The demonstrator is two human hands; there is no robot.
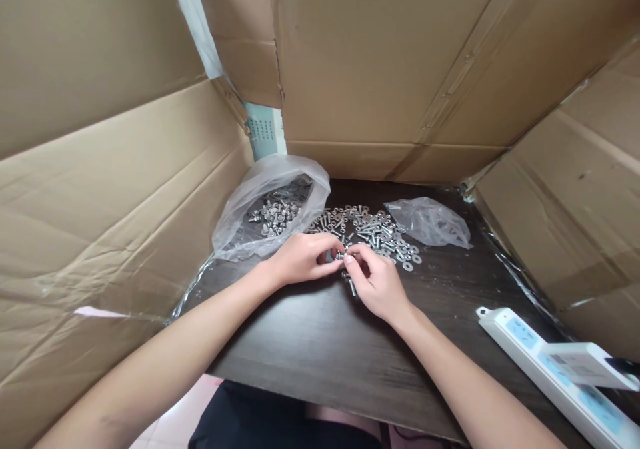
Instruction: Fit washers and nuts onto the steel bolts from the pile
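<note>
My left hand [306, 257] and my right hand [376, 281] meet fingertip to fingertip over the near edge of a pile of hardware. Both are closed in a pinch around a small metal bolt [340, 255]; the fingers partly cover it, and I cannot tell whether a washer or nut is on it. Behind the hands lie loose bolts [367, 237] mixed with flat round washers [408, 266]. Below my right fingertips a single bolt [353, 288] rests on the table. Left of the pile, an open clear plastic bag [233, 225] holds many bolts with washers [279, 217].
A crumpled clear bag [430, 221] lies right of the pile. At the right edge a white power strip [537, 362] carries a plugged-in white adapter [580, 363]. Cardboard walls [380, 69] enclose the dark wooden table [300, 342] on the left, back and right.
</note>
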